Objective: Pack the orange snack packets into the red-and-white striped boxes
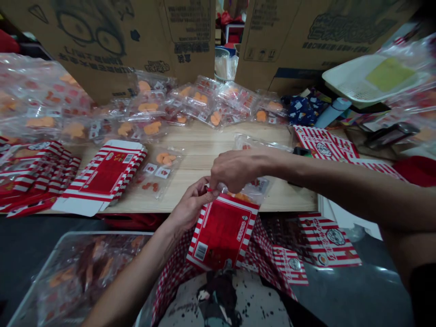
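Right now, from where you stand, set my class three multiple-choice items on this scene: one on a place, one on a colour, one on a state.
1. Where does the clear bag of orange pieces lie on the wooden table, relative to the flattened striped carton?
A. Under it
B. On top of it
C. To its right in the view

2. What colours are that carton's stripes?
A. Blue and white
B. Red and white
C. Green and yellow

3. What state are the left hand and right hand in?
A. Bare
B. In white gloves
C. In blue gloves

Answers:
1. C, the bag lies beside the carton, on the view's right.
2. B, red and white bands run along its edges.
3. A, skin shows on both hands.
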A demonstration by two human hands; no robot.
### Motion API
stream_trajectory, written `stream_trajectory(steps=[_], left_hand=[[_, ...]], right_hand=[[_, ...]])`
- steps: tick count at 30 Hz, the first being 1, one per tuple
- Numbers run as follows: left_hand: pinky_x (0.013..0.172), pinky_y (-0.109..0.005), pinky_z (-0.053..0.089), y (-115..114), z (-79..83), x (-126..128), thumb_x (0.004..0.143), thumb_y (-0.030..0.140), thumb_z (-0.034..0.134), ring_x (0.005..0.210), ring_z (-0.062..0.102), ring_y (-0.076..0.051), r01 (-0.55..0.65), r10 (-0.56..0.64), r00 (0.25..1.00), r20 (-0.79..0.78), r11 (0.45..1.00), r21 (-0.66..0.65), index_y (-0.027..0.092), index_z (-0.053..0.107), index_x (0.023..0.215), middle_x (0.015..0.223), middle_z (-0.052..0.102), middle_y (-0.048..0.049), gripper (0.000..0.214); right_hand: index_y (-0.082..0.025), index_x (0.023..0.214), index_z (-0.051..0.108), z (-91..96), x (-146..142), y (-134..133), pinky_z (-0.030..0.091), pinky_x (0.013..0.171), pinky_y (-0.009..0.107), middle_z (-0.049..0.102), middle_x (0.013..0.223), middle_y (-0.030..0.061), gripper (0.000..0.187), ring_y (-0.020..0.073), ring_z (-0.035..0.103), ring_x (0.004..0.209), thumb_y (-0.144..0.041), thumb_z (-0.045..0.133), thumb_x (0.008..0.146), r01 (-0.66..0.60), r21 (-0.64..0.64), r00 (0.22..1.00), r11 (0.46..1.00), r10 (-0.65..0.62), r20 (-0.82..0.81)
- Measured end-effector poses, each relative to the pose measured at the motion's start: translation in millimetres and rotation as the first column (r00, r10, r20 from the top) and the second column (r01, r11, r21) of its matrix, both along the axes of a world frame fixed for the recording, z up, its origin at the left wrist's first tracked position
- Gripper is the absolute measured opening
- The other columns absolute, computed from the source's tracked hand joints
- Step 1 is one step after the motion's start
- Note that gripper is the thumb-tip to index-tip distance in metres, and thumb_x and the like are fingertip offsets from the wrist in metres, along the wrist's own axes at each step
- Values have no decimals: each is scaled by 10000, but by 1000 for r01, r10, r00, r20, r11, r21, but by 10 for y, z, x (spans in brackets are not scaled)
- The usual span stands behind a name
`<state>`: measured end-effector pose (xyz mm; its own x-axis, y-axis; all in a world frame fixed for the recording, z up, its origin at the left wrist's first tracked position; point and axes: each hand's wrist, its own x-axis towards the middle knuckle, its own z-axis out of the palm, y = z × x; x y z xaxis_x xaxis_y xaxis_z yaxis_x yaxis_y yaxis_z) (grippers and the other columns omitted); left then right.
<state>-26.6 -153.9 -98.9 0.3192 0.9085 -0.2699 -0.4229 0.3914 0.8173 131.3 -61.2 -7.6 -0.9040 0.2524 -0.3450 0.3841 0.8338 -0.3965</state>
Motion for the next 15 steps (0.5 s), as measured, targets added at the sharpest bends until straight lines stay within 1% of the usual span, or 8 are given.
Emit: stream_trajectory(steps=[2,4,6,8,10,12,13,15], left_hand=[[797,-242,499,-24,-28,-43,711,202,826,833,668,-151,-69,69,997,-32,997,26,182,701,1039,935,735,-26,352],[835,-276,517,-53,-64,-96,730,231,828,859,686,-168,-97,97,995,-31,995,-3,198,669,1135,985,743,-36,436],[828,-293,529,-79,-106,-139,719,251,840,837,697,-174,-114,113,993,-22,992,-55,206,651,1155,975,746,-33,477],[798,-283,532,-94,-139,-153,684,248,861,804,699,-169,-142,140,990,-29,986,-90,209,648,1136,946,746,-23,501],[785,-278,531,-99,-148,-134,663,250,869,790,698,-168,-155,152,988,-39,983,-98,201,656,1109,932,744,-24,497],[795,-289,535,-99,-133,-93,657,271,868,803,699,-177,-157,154,987,-42,984,-87,193,668,1093,945,745,-34,486],[796,-294,537,-99,-123,-71,655,290,866,809,698,-182,-171,167,985,-51,982,-83,189,674,1087,949,745,-37,484],[771,-284,535,-96,-114,-41,667,365,853,806,693,-184,-236,229,969,-95,968,-80,179,684,1073,936,743,-39,477]], right_hand=[[-254,989,761,9,198,-37,404,1009,511,720,1010,83,314,279,610,997,-97,642,745,58,167,980,984,-25,-195],[-261,1287,658,-25,443,-18,305,1101,588,620,1310,114,489,338,519,1239,-133,598,819,320,263,883,910,-186,-431],[-282,1447,517,-124,668,44,288,1128,598,500,1476,109,549,356,423,1364,-214,549,903,604,187,707,774,-414,-573],[-278,1475,479,-272,811,108,361,1104,557,510,1479,105,525,344,451,1356,-318,524,953,712,0,578,702,-587,-567],[-253,1413,546,-426,838,127,456,1036,475,608,1377,97,450,298,565,1240,-367,500,979,664,-218,556,716,-667,-496],[-239,1294,642,-554,758,80,512,953,394,691,1237,74,357,241,645,1088,-347,481,995,532,-380,622,756,-654,-431],[-234,1227,684,-603,690,34,521,921,368,712,1171,66,320,219,659,1026,-323,479,997,453,-416,680,789,-607,-412],[-222,1119,738,-680,538,-84,515,910,359,711,1094,75,288,203,646,981,-285,484,999,300,-388,805,872,-449,-387]])
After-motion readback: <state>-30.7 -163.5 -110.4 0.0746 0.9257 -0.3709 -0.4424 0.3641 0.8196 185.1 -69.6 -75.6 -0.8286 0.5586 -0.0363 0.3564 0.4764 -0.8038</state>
